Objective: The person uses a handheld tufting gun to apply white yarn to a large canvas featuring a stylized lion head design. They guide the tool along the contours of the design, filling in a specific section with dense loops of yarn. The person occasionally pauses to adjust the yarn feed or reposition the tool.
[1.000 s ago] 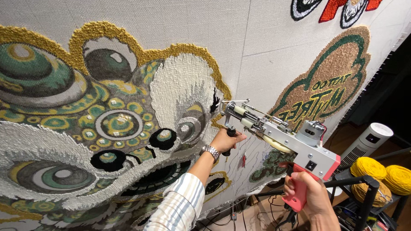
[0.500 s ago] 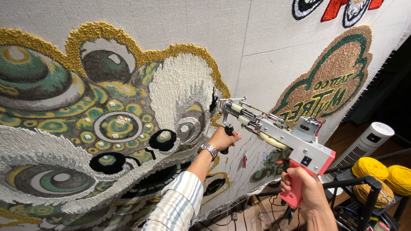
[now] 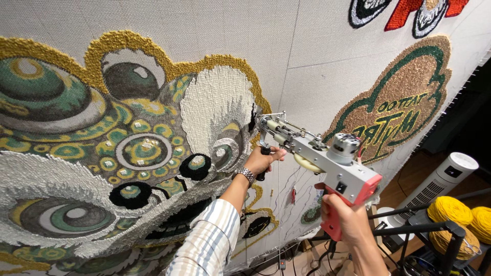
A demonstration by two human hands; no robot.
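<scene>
Stretched tufting cloth [image 3: 317, 61]; both hands, left hand [image 3: 263, 159] and right hand [image 3: 348, 222], clenched around tufting gun [image 3: 327, 158] handles.

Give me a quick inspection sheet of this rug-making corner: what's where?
Surface: upright cloth tufted with a green-gold big-eyed creature.
Job's things: tufting gun, tip against the cloth.
Clutter: yellow yarn cones on a black rack.
Hands: left hand grips the gun's front handle; right hand grips the red rear handle.
Cables: thin cords hanging below the cloth.
Surroundings: white tower fan, wooden floor.
</scene>
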